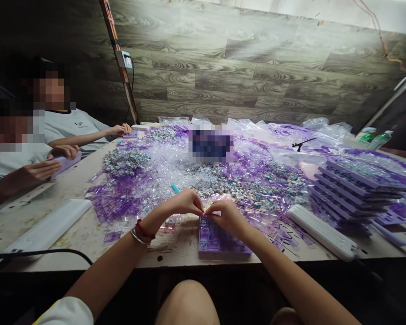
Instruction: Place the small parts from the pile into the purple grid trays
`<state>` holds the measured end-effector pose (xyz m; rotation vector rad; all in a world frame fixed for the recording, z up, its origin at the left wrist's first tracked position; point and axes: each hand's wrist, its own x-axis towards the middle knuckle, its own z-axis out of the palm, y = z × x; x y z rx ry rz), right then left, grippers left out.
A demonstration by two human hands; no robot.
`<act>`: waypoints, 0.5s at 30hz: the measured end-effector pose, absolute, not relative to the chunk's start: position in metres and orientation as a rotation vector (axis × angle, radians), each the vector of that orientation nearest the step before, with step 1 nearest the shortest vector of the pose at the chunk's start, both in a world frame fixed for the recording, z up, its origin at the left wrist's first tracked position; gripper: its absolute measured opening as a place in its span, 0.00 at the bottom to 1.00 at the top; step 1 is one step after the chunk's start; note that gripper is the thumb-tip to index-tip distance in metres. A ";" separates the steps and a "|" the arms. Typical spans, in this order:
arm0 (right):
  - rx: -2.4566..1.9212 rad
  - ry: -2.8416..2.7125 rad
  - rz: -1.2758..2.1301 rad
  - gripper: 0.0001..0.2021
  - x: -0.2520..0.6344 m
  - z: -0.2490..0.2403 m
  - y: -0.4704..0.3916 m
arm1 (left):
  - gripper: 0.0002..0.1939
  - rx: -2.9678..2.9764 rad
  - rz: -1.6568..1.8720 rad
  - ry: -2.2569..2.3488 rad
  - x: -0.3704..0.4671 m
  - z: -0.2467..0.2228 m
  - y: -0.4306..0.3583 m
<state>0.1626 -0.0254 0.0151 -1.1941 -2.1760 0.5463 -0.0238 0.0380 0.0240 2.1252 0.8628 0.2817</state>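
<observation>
My left hand (pixel 188 203) and my right hand (pixel 228 216) meet above the far edge of a purple plastic tray (pixel 223 250) with small clear pieces set in it. Both hands are pinched closed, thumbs and fingertips almost touching. Whatever lies between the fingertips is too small to name. A turquoise stick-like thing (pixel 175 188) shows just behind my left hand. Beyond my fingers spreads a heap of small white, metallic and blue parts (pixel 237 185), mixed with clear plastic pieces (pixel 165 167) and purple plastic pieces (pixel 120 203).
Stacked purple trays (pixel 352 194) stand at the right, near a white power strip (pixel 325 232). Another long white strip (pixel 50 228) and a black cable (pixel 54 251) lie at the left. Two co-workers sit on the left, one holding a purple panel (pixel 66 164). Green-capped bottles (pixel 380 139) stand far right.
</observation>
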 end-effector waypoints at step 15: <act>-1.331 -2.321 0.614 0.11 0.159 0.026 -0.011 | 0.05 2.114 0.222 1.039 -0.017 0.029 0.033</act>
